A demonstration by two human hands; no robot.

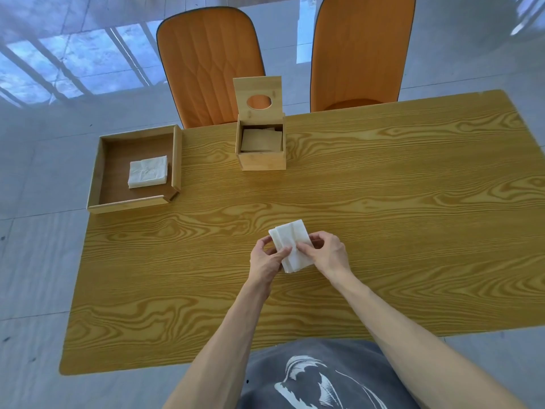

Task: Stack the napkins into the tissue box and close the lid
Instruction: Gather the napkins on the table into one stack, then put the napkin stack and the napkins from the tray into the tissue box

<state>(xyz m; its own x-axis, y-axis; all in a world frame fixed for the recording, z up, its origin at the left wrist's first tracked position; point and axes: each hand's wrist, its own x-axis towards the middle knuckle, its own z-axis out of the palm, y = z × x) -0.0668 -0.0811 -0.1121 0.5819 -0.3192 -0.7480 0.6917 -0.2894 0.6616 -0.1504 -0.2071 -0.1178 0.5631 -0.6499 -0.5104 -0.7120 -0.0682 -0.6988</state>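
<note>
**Both hands on a small napkin stack, box open at the far edge**

The worktop [383,216] is a yellow-brown board with a bold wood-grain pattern and rounded corners. Under and around it the floor [35,261] is pale grey tile, glossy enough to carry the blue-white reflection of a barred window at the upper left. Two orange chairs stand at the far side: the left chair [206,63] just behind the tissue box, the right chair [359,51] beside it, its top cut off by the frame edge.

The left hand [265,261] and the right hand [327,253] meet near the middle of the worktop, each pinching one side of a small stack of white napkins [290,240], with fingers closed on the paper. Whether the stack rests on the board or is lifted just off it cannot be told.

The wooden tissue box [261,160] stands near the far edge, its lid [257,95] hinged up and upright, the round opening in it showing the orange of the chair behind. Inside the box lie folded sheets that look tan in the shade; how many cannot be made out.

To the left, a shallow wooden tray [101,172] overhangs the worktop's corner, with a second stack of white napkins [148,172] lying flat in it.

At the bottom edge a grey printed shirt [318,376] is partly cut off.
</note>
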